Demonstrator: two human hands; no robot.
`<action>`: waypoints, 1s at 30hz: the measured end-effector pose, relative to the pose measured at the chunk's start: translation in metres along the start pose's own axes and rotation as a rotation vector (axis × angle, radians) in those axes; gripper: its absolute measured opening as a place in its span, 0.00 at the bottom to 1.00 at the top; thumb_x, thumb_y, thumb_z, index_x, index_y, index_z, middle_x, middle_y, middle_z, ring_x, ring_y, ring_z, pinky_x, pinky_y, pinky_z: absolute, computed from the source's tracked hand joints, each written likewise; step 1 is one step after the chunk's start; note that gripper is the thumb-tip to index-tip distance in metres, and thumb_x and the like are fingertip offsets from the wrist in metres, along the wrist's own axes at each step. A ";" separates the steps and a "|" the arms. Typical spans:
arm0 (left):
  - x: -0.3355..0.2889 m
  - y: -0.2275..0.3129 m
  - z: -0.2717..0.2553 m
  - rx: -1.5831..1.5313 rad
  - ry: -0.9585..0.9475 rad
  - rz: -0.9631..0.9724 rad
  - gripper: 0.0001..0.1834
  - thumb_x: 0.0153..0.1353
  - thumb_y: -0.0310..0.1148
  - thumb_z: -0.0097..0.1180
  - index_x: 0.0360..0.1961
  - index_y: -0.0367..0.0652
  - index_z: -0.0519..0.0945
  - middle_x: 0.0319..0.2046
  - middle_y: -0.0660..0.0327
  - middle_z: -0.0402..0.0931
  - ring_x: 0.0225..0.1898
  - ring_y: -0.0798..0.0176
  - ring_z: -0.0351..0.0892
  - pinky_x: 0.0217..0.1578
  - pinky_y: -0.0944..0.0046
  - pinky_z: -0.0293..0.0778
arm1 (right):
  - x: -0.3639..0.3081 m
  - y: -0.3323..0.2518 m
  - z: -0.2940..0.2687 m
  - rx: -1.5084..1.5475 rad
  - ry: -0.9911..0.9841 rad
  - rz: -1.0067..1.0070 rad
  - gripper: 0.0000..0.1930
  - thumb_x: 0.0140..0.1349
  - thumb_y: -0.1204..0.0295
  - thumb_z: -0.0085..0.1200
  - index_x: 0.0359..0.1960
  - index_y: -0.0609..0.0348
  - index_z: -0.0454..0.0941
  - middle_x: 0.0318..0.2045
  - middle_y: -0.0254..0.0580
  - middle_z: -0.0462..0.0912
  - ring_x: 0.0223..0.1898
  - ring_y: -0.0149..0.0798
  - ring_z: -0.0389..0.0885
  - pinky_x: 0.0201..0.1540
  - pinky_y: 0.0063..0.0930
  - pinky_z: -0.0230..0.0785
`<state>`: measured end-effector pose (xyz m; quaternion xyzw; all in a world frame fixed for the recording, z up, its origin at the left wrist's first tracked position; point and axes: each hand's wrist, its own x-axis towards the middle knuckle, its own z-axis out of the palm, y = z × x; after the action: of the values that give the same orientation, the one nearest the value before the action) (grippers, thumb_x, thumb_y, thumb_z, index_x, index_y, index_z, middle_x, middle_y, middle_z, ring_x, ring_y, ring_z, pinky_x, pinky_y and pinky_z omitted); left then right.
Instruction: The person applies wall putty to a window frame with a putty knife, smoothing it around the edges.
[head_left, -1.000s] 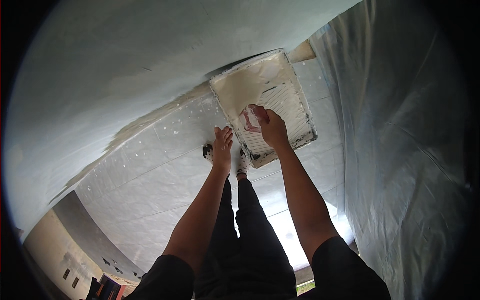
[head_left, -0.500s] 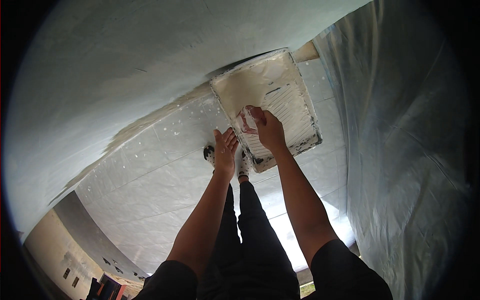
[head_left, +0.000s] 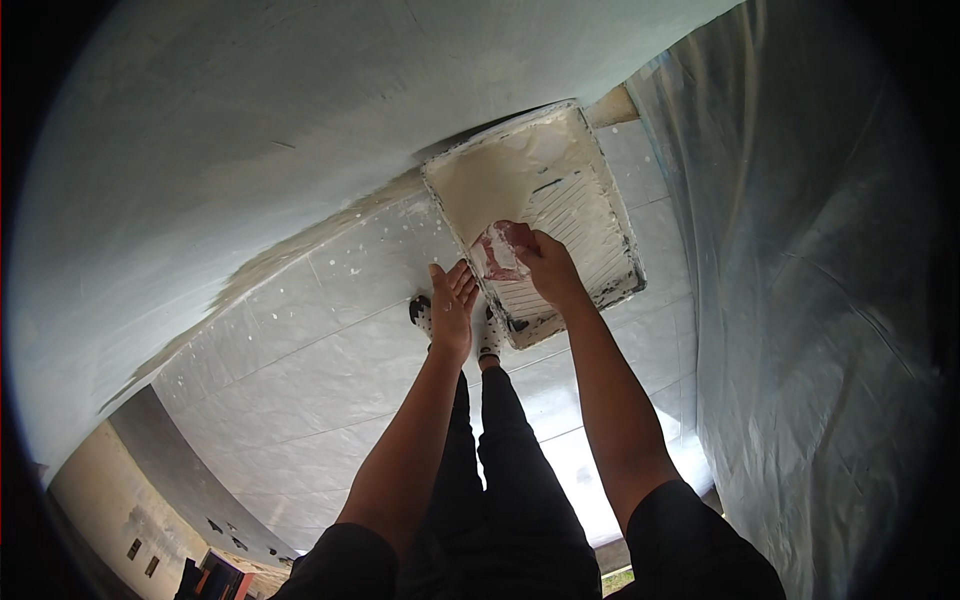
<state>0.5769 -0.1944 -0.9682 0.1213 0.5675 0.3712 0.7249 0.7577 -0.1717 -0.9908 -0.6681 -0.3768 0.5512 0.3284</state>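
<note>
Over the ribbed slope of a paint tray (head_left: 585, 215), my right hand (head_left: 549, 268) is closed on a dark red, flattish piece smeared with white (head_left: 499, 252). Its exact kind I cannot make out. Cream-white paint coats the tray, thickest at the far end. Whether the red piece touches the tray does not show. My left hand (head_left: 455, 308) hangs beside the tray's left rim, fingers stretched out, thumb apart, with nothing in it.
A pale, patchily coated wall (head_left: 250, 150) rises on the left. Clear plastic sheeting (head_left: 800, 300) hangs on the right. Grey sheeting with white paint spots (head_left: 330, 330) covers the floor. My feet in spotted socks (head_left: 421, 313) stand close by the tray.
My right hand has shifted slightly toward me and to the right. The red piece has turned a little and shows more of its smeared face. My left hand has barely moved.
</note>
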 end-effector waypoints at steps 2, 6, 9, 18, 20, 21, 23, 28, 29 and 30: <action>0.000 0.002 -0.006 -0.002 -0.014 0.007 0.55 0.69 0.72 0.27 0.70 0.23 0.56 0.69 0.39 0.59 0.72 0.45 0.58 0.74 0.52 0.51 | -0.006 0.000 -0.005 0.205 -0.035 0.132 0.16 0.67 0.70 0.55 0.53 0.65 0.78 0.39 0.44 0.84 0.42 0.38 0.81 0.47 0.34 0.71; 0.000 0.004 -0.013 -0.011 -0.052 0.008 0.56 0.69 0.73 0.27 0.70 0.23 0.56 0.70 0.38 0.58 0.72 0.45 0.58 0.74 0.51 0.51 | -0.017 -0.007 -0.015 0.433 -0.025 0.304 0.14 0.68 0.73 0.55 0.54 0.62 0.78 0.45 0.35 0.83 0.44 0.31 0.79 0.49 0.30 0.70; -0.001 0.003 -0.009 -0.023 -0.065 -0.004 0.56 0.69 0.73 0.27 0.70 0.22 0.55 0.70 0.38 0.58 0.72 0.45 0.58 0.74 0.51 0.50 | -0.013 0.014 -0.017 0.194 0.095 0.175 0.15 0.67 0.71 0.55 0.52 0.66 0.78 0.40 0.43 0.84 0.42 0.36 0.81 0.46 0.33 0.72; 0.001 0.003 -0.012 -0.028 -0.077 -0.023 0.55 0.69 0.73 0.24 0.72 0.25 0.55 0.71 0.38 0.56 0.74 0.45 0.55 0.74 0.51 0.47 | -0.004 0.004 0.008 -0.266 0.112 0.052 0.14 0.65 0.67 0.57 0.46 0.64 0.78 0.38 0.56 0.84 0.42 0.56 0.82 0.48 0.43 0.72; 0.001 0.004 -0.009 -0.026 -0.083 -0.031 0.55 0.69 0.73 0.24 0.72 0.25 0.55 0.71 0.38 0.56 0.74 0.45 0.55 0.74 0.51 0.47 | 0.000 0.012 0.005 -0.225 0.100 0.056 0.14 0.65 0.67 0.56 0.46 0.65 0.78 0.38 0.56 0.83 0.42 0.56 0.82 0.47 0.43 0.72; 0.002 0.004 -0.010 -0.021 -0.081 -0.033 0.56 0.69 0.73 0.24 0.72 0.25 0.55 0.71 0.38 0.55 0.74 0.45 0.54 0.74 0.51 0.47 | 0.002 0.011 0.006 -0.177 0.079 0.056 0.13 0.65 0.67 0.56 0.45 0.65 0.78 0.38 0.57 0.83 0.42 0.56 0.82 0.47 0.42 0.72; 0.004 0.004 -0.013 -0.016 -0.076 -0.030 0.56 0.68 0.73 0.24 0.72 0.25 0.54 0.72 0.38 0.55 0.74 0.45 0.54 0.75 0.51 0.47 | 0.002 0.009 0.007 -0.172 0.058 0.071 0.14 0.65 0.68 0.56 0.46 0.66 0.78 0.38 0.55 0.84 0.41 0.53 0.82 0.47 0.41 0.72; 0.003 0.007 -0.014 -0.006 -0.087 -0.031 0.57 0.68 0.74 0.24 0.72 0.24 0.54 0.72 0.37 0.54 0.75 0.45 0.53 0.75 0.51 0.47 | 0.002 0.009 -0.001 0.070 0.007 0.133 0.16 0.65 0.69 0.56 0.49 0.68 0.79 0.37 0.49 0.84 0.39 0.42 0.81 0.47 0.36 0.71; 0.003 0.008 -0.014 -0.007 -0.092 -0.036 0.57 0.68 0.74 0.24 0.72 0.24 0.54 0.72 0.37 0.54 0.75 0.45 0.53 0.75 0.51 0.46 | 0.003 0.007 -0.005 0.189 0.013 0.220 0.16 0.65 0.69 0.56 0.50 0.68 0.79 0.37 0.47 0.84 0.39 0.39 0.80 0.47 0.34 0.70; 0.003 0.008 -0.015 -0.007 -0.097 -0.042 0.57 0.68 0.74 0.24 0.72 0.24 0.54 0.72 0.37 0.54 0.75 0.45 0.53 0.75 0.51 0.46 | 0.003 0.006 -0.007 0.308 0.020 0.308 0.17 0.65 0.70 0.56 0.51 0.68 0.79 0.37 0.45 0.84 0.39 0.37 0.79 0.47 0.33 0.70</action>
<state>0.5598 -0.1904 -0.9705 0.1249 0.5326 0.3516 0.7597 0.7657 -0.1718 -0.9959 -0.6649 -0.1784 0.6393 0.3425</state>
